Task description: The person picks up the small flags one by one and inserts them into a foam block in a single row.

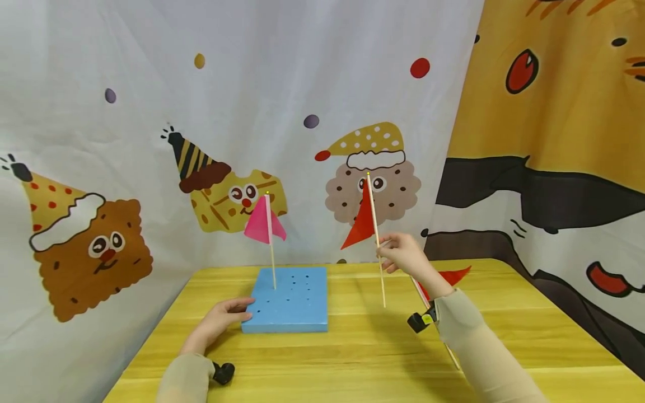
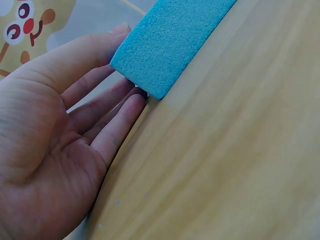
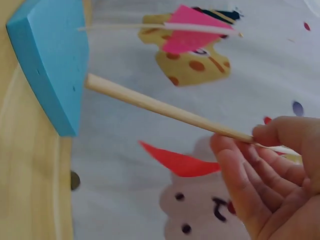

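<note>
My right hand (image 1: 401, 253) pinches the thin wooden stick of a red pennant flag (image 1: 361, 215) between thumb and fingertips. The flag stands nearly upright above the table, right of a blue foam block (image 1: 289, 323). In the right wrist view its stick's lower end (image 3: 95, 82) points toward the block. My left hand (image 1: 221, 319) touches the block's left edge, thumb at the top edge and fingers along the side, as the left wrist view shows (image 2: 75, 100). A pink flag (image 1: 259, 221) stands upright in the block, whose top has several small holes.
Another red flag (image 1: 453, 276) lies at the right of the wooden table (image 1: 282, 369), partly hidden behind my right forearm. Behind the table hangs a white curtain (image 1: 302, 67) printed with cartoon biscuits. Black wrist cameras sit at both sleeves.
</note>
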Available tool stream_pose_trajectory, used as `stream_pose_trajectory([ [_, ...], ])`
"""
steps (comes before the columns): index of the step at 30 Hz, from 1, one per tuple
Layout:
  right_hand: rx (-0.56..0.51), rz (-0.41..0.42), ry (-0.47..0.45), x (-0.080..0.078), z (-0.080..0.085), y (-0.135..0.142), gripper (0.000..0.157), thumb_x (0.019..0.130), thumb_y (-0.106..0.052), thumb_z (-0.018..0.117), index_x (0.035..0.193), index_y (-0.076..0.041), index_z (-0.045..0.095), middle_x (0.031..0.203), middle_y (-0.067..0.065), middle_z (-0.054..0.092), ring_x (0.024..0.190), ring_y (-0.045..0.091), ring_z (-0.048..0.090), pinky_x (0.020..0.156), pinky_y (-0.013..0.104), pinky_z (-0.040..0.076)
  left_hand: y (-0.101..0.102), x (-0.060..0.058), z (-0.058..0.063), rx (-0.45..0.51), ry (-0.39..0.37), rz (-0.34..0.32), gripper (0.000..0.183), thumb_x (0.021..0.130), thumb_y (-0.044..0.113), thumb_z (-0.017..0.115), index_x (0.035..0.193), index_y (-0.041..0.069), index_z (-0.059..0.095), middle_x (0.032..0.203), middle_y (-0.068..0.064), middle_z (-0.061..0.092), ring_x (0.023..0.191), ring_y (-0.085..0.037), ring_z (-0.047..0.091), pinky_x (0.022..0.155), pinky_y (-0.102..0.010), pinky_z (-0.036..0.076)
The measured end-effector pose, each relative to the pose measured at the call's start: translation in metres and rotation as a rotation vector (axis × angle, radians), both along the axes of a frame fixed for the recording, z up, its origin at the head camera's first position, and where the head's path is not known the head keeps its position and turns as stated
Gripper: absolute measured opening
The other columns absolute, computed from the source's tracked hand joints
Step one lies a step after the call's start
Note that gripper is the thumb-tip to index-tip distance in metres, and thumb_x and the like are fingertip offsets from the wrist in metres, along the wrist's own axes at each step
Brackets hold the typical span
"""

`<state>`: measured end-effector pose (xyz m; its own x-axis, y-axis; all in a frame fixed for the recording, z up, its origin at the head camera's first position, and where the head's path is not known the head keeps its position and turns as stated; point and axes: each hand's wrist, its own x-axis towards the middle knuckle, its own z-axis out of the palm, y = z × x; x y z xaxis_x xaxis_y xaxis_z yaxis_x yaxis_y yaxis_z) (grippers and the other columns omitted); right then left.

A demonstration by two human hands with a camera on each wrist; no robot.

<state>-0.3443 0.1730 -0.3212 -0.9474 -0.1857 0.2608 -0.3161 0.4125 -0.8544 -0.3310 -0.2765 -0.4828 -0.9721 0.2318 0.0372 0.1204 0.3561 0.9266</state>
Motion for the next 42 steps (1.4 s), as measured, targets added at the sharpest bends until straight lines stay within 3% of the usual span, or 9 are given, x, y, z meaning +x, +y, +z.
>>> stream_pose_trajectory([
  [9, -0.052, 0.061, 0.092, -0.009, -0.007, -0.06, 0.023, 0.083, -0.008, 0.061, 0.105, -0.004, 0.057, 0.08, 0.014, 0.063, 0.059, 0.034, 0.06, 0.049, 0.04, 0.051, -0.001, -0.001, -0.002, 0.019, 0.002, 0.009, 0.049, 0.076, 0.028, 0.068, 0.122, 0.015, 0.055, 0.126, -0.008, 0.048, 0.118, -0.029, 0.04, 0.094, -0.047, 0.034],
  [16, -0.082, 0.078, 0.116, -0.035, -0.026, -0.098, 0.019, 0.082, -0.011, 0.061, 0.101, -0.012, 0.058, 0.082, 0.012, 0.063, 0.058, 0.03, 0.061, 0.047, 0.039, 0.051, 0.001, -0.002, -0.003, 0.013, 0.009, 0.001, 0.048, 0.076, 0.031, 0.068, 0.12, 0.019, 0.056, 0.126, -0.005, 0.048, 0.116, -0.027, 0.042, 0.093, -0.044, 0.036],
  [21, -0.093, 0.098, 0.111, -0.046, -0.037, -0.118, 0.018, 0.084, -0.014, 0.06, 0.101, -0.013, 0.057, 0.083, 0.01, 0.063, 0.057, 0.022, 0.061, 0.047, 0.037, 0.051, -0.001, -0.001, -0.004, 0.017, 0.001, -0.003, 0.048, 0.075, 0.031, 0.069, 0.12, 0.02, 0.056, 0.127, -0.005, 0.047, 0.119, -0.027, 0.039, 0.094, -0.044, 0.035],
  [28, -0.121, 0.128, 0.171, -0.058, -0.041, -0.143, 0.019, 0.085, -0.011, 0.059, 0.103, -0.012, 0.057, 0.084, 0.013, 0.062, 0.064, 0.029, 0.062, 0.05, 0.039, 0.052, -0.001, 0.0, -0.002, 0.02, 0.006, -0.01, 0.048, 0.075, 0.032, 0.069, 0.12, 0.021, 0.056, 0.126, -0.005, 0.047, 0.119, -0.027, 0.039, 0.095, -0.045, 0.033],
  [36, -0.113, 0.136, 0.234, -0.072, -0.05, -0.167, 0.021, 0.085, -0.014, 0.059, 0.105, -0.01, 0.056, 0.086, 0.005, 0.062, 0.06, 0.012, 0.062, 0.05, 0.038, 0.052, 0.001, -0.002, 0.0, 0.02, 0.02, -0.008, 0.047, 0.075, 0.032, 0.069, 0.119, 0.021, 0.057, 0.125, -0.004, 0.048, 0.118, -0.027, 0.04, 0.095, -0.046, 0.033],
  [42, -0.143, 0.159, 0.197, -0.074, -0.059, -0.182, 0.02, 0.086, -0.012, 0.058, 0.105, -0.012, 0.055, 0.087, 0.009, 0.061, 0.068, 0.026, 0.063, 0.051, 0.034, 0.052, 0.0, -0.001, -0.002, 0.013, 0.013, 0.0, 0.047, 0.075, 0.032, 0.069, 0.119, 0.021, 0.057, 0.125, -0.003, 0.048, 0.117, -0.026, 0.041, 0.094, -0.045, 0.034],
])
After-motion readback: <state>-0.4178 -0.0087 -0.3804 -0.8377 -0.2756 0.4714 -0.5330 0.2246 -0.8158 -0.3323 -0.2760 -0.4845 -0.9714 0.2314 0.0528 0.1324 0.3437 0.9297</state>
